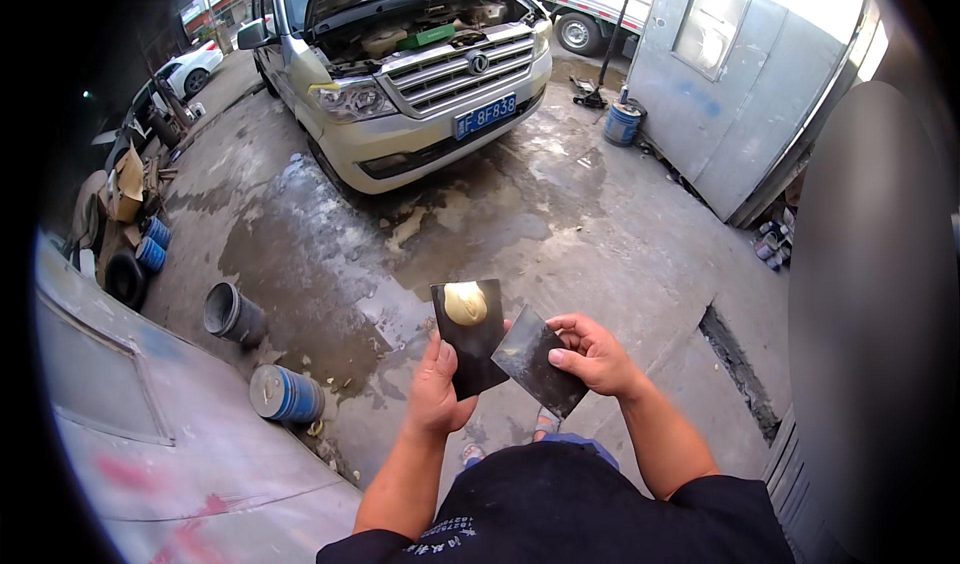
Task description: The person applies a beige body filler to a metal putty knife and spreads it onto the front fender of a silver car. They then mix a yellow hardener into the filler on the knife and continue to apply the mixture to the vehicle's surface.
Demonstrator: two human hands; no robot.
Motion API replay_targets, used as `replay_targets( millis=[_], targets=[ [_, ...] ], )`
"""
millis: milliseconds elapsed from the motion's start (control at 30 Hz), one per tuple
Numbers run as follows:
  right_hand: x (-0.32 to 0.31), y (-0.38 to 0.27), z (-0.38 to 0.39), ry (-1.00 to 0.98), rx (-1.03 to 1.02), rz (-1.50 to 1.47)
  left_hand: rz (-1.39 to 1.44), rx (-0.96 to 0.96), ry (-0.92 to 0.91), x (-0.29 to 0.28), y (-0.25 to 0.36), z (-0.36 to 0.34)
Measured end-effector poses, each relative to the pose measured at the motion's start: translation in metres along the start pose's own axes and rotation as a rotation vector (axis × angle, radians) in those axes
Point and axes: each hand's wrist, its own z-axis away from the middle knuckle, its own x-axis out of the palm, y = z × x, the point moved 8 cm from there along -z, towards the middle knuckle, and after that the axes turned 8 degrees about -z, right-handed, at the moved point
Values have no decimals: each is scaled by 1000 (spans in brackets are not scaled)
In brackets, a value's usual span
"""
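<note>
My left hand (434, 392) is closed on a dark rectangular mixing board (472, 356), held in front of my body. On the board's far end sits a thick dollop of pale yellow putty (465, 305). My right hand (598, 354) pinches a flat dark putty spreader (545, 372) between thumb and fingers. The spreader is tilted, and a grey, smeared film covers part of its face. Its left corner comes close to the board's right edge; whether the two touch I cannot tell.
Ahead stands a light-coloured van (430, 94) with its hood raised. Left of me are a dark bucket (234, 314), a blue lidded pail (286, 394) and a grey panel (190, 444). A floor slot (738, 369) runs at right, below a grey metal door (740, 94).
</note>
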Motion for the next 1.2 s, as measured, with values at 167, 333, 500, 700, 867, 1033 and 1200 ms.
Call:
replay_targets(
  millis=[167, 333, 500, 700, 867, 1033, 1200],
  targets=[
    [13, -12, -25, -22, -17, -86, -498, 15, -30, -13, -13, -3],
    [19, -51, -36, -95, -150, -164, -1094, -22, -218, -18, -11, -5],
    [27, -106, -15, -297, -505, -134, 136, -454, -119, -22, -22, 4],
    [72, -109, -13, -421, -519, 434, 390, -429, -295, -12, -26, 16],
    [45, -91, -24, -395, -524, 868, 393, -424, -230, -12, -31, 19],
    [36, -107, -18, 91, -657, 999, 28, -197, 28, -11, -21, -1],
    [70, -65, -6, 50, -660, 998, -370, 7, 173, -34, -22, -4]
  ],
)
